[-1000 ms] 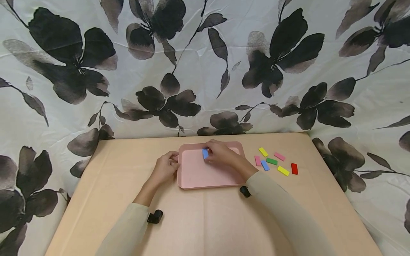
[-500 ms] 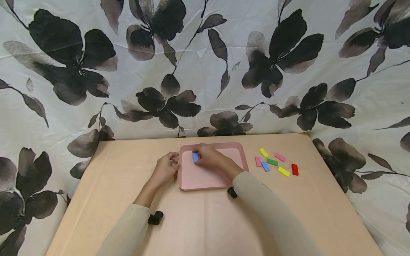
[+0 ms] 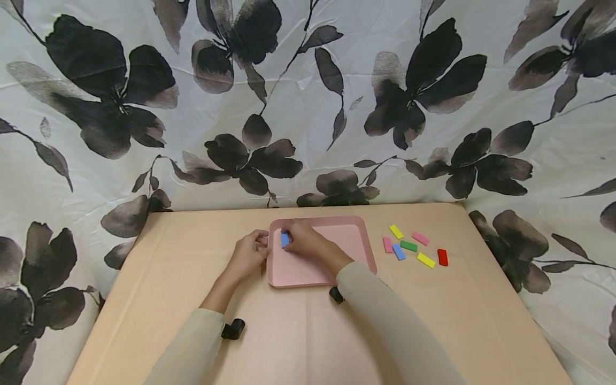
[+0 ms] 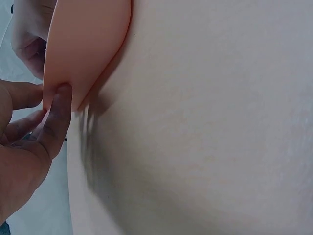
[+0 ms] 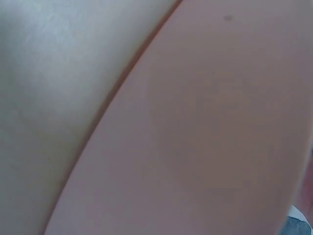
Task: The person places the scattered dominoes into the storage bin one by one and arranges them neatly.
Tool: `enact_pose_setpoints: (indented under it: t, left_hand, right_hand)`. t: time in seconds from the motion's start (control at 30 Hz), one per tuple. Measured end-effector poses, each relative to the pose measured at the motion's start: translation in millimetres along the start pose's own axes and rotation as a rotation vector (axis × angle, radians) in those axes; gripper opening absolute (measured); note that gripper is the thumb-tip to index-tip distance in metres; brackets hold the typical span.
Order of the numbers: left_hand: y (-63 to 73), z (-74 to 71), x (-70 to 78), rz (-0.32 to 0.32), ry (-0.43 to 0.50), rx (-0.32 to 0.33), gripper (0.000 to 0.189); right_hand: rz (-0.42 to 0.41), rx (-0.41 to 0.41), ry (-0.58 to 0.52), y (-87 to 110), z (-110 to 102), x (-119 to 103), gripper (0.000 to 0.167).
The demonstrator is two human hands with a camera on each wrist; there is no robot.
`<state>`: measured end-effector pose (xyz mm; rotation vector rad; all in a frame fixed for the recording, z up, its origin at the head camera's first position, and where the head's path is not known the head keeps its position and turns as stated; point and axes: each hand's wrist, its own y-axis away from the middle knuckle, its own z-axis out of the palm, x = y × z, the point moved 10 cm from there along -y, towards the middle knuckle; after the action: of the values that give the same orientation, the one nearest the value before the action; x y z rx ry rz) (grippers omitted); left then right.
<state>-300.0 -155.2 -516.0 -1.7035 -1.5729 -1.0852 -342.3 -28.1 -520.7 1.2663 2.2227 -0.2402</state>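
A pink rectangular tray (image 3: 308, 270) lies near the far side of the table. My left hand (image 3: 248, 251) pinches its left edge; in the left wrist view the thumb and fingers (image 4: 59, 115) meet on either side of the tray's wall (image 4: 85, 44). Over the tray's far left corner, my right hand (image 3: 306, 240) pinches a small blue block (image 3: 285, 239) between thumb and fingers. Part of the block is hidden behind those fingers. The right wrist view holds mostly the tray (image 5: 205, 122), with neither the hand nor the block showing.
To the right of the tray several small flat blocks lie loose: yellow (image 3: 396, 231), pink (image 3: 420, 238), green (image 3: 408, 246), blue (image 3: 398, 252) and red (image 3: 443, 257). A flowered cloth (image 3: 317, 107) hangs behind the table (image 3: 308, 331).
My right hand has moved left across the tray with the blue block, from near its middle to its far left corner. The left hand stays at the tray's edge.
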Motion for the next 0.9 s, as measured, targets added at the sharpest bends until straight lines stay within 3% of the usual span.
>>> enact_pose_setpoints:
  t: [0.4,0.9]
  left_hand:
    - [-0.4,0.0,0.1,0.004,-0.009,0.004,0.041]
    - [-2.0,1.0,-2.6,0.01,0.025,-0.004,0.042]
  right_hand:
    - [0.051,0.009,0.005,1.4,6.1,0.9,0.039]
    - [0.059,0.017,-0.042,4.3,7.0,2.4,0.047]
